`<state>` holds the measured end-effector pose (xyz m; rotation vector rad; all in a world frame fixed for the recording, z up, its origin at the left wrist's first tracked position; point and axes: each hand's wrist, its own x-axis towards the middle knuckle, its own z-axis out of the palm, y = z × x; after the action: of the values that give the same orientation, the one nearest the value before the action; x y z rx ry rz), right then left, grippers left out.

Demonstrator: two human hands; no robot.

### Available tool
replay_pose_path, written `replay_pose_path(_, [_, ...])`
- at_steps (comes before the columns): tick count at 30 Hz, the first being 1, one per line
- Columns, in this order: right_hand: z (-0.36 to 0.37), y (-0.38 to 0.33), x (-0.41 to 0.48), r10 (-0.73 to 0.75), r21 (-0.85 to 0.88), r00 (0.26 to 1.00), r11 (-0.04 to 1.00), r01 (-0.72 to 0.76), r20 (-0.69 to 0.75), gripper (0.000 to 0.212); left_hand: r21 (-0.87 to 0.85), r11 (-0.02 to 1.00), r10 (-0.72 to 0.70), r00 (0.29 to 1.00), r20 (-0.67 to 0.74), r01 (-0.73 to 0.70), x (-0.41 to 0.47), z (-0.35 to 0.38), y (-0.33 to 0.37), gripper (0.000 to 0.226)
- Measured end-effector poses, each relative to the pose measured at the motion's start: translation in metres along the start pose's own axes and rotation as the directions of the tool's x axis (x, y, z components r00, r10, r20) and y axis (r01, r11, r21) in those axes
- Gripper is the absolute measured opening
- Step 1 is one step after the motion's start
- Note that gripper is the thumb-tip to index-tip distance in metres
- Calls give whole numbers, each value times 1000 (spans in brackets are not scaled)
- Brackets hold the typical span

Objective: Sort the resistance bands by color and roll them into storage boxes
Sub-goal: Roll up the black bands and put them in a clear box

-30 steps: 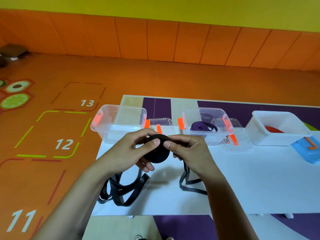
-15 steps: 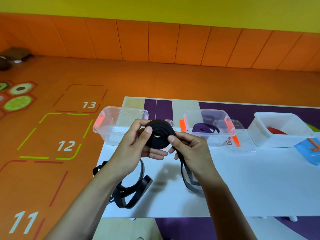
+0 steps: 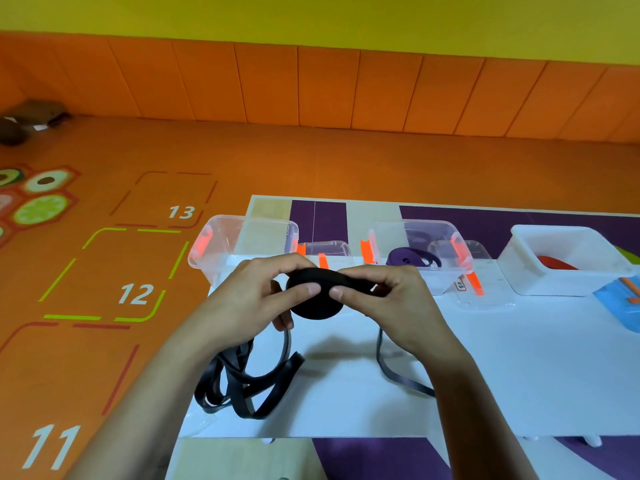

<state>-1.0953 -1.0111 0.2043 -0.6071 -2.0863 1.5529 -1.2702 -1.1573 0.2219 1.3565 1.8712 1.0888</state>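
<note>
Both hands hold a black resistance band roll (image 3: 313, 306) above the white table (image 3: 502, 368). My left hand (image 3: 256, 296) grips the roll's left side with its thumb on the face. My right hand (image 3: 391, 299) pinches the right side and the outer wrap. The band's unrolled tail (image 3: 398, 375) hangs under my right hand to the table. A loose heap of black band (image 3: 249, 382) lies at the table's front left. Behind stand a clear box (image 3: 221, 251) on the left, a clear box with a purple band (image 3: 412, 261), and a white box (image 3: 519, 265) with a red band (image 3: 554, 263).
Two clear lids with orange clips (image 3: 329, 252) lie between and beside the clear boxes. A blue lid (image 3: 620, 299) sits at the table's right edge. The table's left edge drops to an orange floor with numbered squares.
The roll has turned from facing me to lying flatter and lower. My right hand moved up onto the roll's right side, and more tail is wound in.
</note>
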Motion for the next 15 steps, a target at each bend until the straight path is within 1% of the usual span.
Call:
replay_pose_path(3, [0,2,1,0,74,1000,997,1,-8,16,-157,987,25,997,-71,-36,0,5,-1,13])
replay_pose_path(6, [-1,6,3,0,81,1000,997,1,-14,14,-317,946,11,985,-173,-66,3,8,-4,21])
replay_pose_path(8, [1,7,4,4,119,999,993,2,-53,13,-401,912,-3,977,-212,-84,4,12,-3,24])
replay_pose_path(11, [11,6,5,21,221,990,975,10,-137,16,-553,831,-52,979,-197,-67,6,22,1,23])
replay_pose_path(13, [15,5,5,33,256,985,967,12,-170,17,-601,798,-68,982,-175,-52,8,27,-1,21])
replay_pose_path(15, [14,6,6,50,247,983,969,-6,-174,17,-623,782,-89,984,-154,-26,8,31,-3,20])
